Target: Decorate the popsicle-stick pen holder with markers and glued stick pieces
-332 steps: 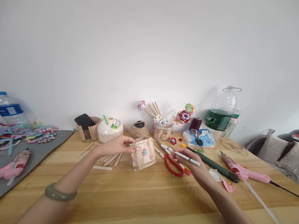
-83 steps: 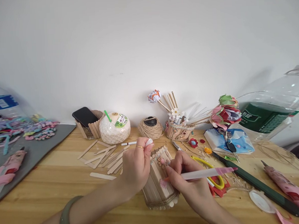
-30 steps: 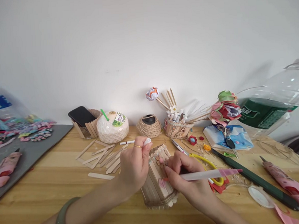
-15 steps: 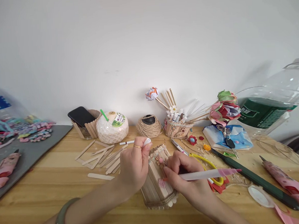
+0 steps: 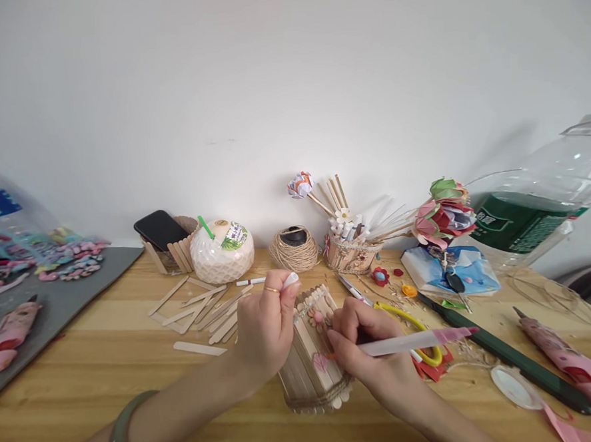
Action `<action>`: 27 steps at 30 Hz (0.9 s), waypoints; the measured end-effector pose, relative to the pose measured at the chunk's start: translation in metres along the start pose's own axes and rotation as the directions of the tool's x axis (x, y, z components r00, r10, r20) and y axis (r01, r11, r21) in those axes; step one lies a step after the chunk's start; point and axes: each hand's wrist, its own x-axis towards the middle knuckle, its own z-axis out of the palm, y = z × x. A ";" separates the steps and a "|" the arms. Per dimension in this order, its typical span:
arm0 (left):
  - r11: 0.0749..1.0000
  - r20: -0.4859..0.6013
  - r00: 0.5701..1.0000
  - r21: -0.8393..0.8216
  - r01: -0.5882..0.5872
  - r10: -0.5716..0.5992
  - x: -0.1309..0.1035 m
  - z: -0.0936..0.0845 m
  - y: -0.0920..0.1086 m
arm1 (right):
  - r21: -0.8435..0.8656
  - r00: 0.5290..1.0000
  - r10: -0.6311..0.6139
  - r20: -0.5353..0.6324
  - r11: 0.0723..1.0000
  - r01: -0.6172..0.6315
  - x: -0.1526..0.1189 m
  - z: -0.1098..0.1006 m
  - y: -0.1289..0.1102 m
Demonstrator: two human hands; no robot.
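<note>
My right hand is closed round a pink-and-white marker. One pink end of it points right, and the other end is down at the front of a small craft-stick box. A pink drawn shape and a flower decoration are on that box, just left of my right fingers. My left hand is closed, with a small white cap showing between thumb and forefinger. It sits against the box's left side and hides part of it. Twine runs round the box's scalloped lower edge.
Loose craft sticks lie left of my hands. Behind stand a wrapped coconut, a twine ball and a decorated holder. Yellow-handled scissors, a dark green stick-like tool and a big bottle are on the right.
My right hand and the marker have shifted slightly right, showing more of the pink shape on the box. My left hand and the box look unmoved.
</note>
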 end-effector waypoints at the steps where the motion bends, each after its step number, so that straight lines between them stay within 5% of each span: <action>1: 1.000 0.003 1.000 0.000 -0.001 0.001 0.000 0.000 0.000 | 0.000 1.000 -0.004 0.003 1.000 0.004 0.000 0.000 0.000; 27: 1.000 0.019 1.000 -0.010 0.008 -0.008 0.000 -0.001 -0.001 | -0.019 1.000 0.005 0.011 1.000 -0.005 0.000 -0.001 0.000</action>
